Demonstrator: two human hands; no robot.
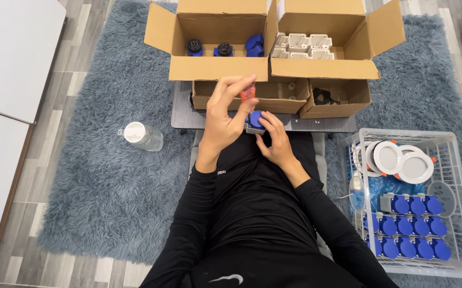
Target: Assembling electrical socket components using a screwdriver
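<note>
Left hand (224, 118) raised, fingers pinched on small orange-red tool (248, 94), possibly a screwdriver handle; right hand (274, 140) gripping blue-capped socket part (254, 121) against the lap. Behind: open cardboard boxes (217, 68); white wire basket (455, 160) on right.

Small blue and grey plastic part (254, 122) mostly hidden behind left hand (224, 120) and right hand (274, 140); shape hard to tell. Small red tool (248, 94) half covered by left fingers; tip hidden. Black round-faced parts in left brown cardboard box (212, 69) too small to tell. Small black thing (324, 96) in low cardboard box, too small to tell. White wire basket (457, 160) cut off near right edge. Clear plastic bag (383, 186) hides blue stuff under it. White flat board (12, 53) cut off at left edge.
</note>
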